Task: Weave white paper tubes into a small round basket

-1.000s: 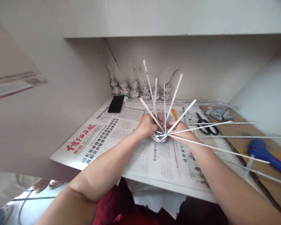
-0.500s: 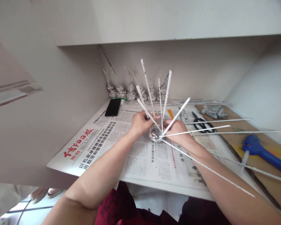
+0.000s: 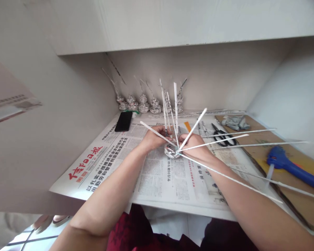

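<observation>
A small round woven piece of rolled newspaper [image 3: 170, 152] hangs just above the newspaper-covered table, with several long white paper sticks [image 3: 196, 124] fanning out of it. My left hand [image 3: 155, 138] is closed at its far left side, fingers pinched by the bases of the upright sticks. On the other side, my right hand [image 3: 194, 142] grips the piece from behind the sticks, its fingertips partly hidden by them. One stick [image 3: 232, 176] runs toward me over my right forearm.
Several finished gourd-shaped paper weavings [image 3: 143, 103] line the back wall. A black phone [image 3: 124, 121] lies left, on newspaper [image 3: 107, 157]. To the right are black-handled scissors [image 3: 224, 138], a crumpled grey cloth [image 3: 235, 122], cardboard [image 3: 298, 205] and a blue glue gun [image 3: 290, 167].
The woven piece has turned and tilted in my hands. One stick on the left now leans further outward, while the upright sticks are grouped closer together. My camera view has shifted slightly.
</observation>
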Demonstrator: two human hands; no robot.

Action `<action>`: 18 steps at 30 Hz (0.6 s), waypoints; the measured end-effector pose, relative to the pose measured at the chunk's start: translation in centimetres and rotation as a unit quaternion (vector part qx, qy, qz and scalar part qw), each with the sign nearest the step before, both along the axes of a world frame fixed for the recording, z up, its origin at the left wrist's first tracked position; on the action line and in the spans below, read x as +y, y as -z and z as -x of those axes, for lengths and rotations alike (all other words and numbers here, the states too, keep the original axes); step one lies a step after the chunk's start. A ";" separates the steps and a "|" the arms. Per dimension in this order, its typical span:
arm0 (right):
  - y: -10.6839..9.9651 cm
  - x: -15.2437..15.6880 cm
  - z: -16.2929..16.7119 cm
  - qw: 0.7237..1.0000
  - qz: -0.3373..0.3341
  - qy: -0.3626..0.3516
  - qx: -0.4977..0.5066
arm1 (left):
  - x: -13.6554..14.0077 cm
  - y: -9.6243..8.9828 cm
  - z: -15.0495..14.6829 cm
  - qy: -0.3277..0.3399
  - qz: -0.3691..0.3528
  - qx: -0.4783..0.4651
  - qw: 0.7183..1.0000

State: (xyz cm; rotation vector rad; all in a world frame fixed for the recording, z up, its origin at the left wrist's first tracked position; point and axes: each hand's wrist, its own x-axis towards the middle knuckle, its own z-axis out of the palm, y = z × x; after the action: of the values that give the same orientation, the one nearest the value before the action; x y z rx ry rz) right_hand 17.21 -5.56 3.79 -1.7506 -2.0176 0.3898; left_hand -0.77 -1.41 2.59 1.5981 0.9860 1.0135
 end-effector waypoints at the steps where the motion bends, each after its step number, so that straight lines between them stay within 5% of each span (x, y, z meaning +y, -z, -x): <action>1: 0.1 0.0 0.0 1.000 0.000 -0.002 0.005 | 0.1 0.2 0.0 -0.018 -0.002 0.011 1.000; 5: 0.5 0.1 0.0 0.999 -0.002 -0.013 0.038 | 0.4 0.6 0.1 -0.066 -0.013 0.060 0.996; 11: 0.9 -0.1 0.3 0.997 0.016 -0.003 0.069 | 0.2 0.7 0.0 -0.052 -0.016 0.122 0.991; 18: 0.7 -0.3 0.3 0.998 -0.015 0.004 0.060 | -0.4 0.3 -0.6 -0.066 -0.063 0.087 0.992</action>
State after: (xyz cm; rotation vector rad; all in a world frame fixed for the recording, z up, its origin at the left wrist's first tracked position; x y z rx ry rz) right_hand 16.88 -5.87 3.08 -1.6774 -1.9225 0.4489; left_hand -0.19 -1.85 2.32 1.7670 1.1802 1.0564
